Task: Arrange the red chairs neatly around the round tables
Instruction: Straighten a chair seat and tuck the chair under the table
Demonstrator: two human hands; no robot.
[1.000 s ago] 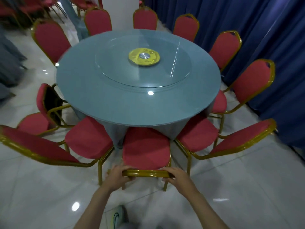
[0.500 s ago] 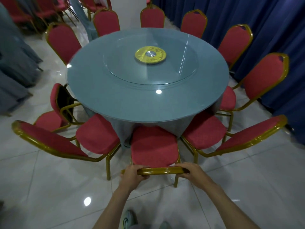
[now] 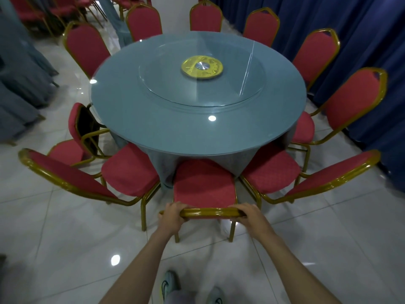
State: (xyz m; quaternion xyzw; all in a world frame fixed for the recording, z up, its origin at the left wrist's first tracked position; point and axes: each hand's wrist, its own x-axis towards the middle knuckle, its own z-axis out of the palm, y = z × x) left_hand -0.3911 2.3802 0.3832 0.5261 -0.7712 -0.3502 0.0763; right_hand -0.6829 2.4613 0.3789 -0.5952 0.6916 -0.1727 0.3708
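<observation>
A round table [image 3: 153, 128] with a blue-grey cloth and a glass turntable [image 3: 230, 93] stands ahead, ringed by red chairs with gold frames. The nearest red chair [image 3: 203, 185] faces the table, its seat front under the table edge. My left hand [image 3: 172, 215] grips the left end of its gold backrest top and my right hand [image 3: 248, 216] grips the right end. Neighbouring chairs stand at its left [image 3: 129, 172] and right [image 3: 271, 170]. One chair at the left [image 3: 73, 126] is turned away from the table.
Dark blue curtains [image 3: 361, 40] hang close behind the chairs on the right. Grey draped furniture [image 3: 17, 84] stands at the left. More red chairs [image 3: 54, 12] are stacked at the back left. A white pillar [image 3: 173, 14] rises behind the table. The white tile floor [image 3: 65, 249] is glossy.
The view has pulled back and shifted, so the table sits further right in frame. Both hands keep their grip on the chair's backrest, and the chair stays at the table edge.
</observation>
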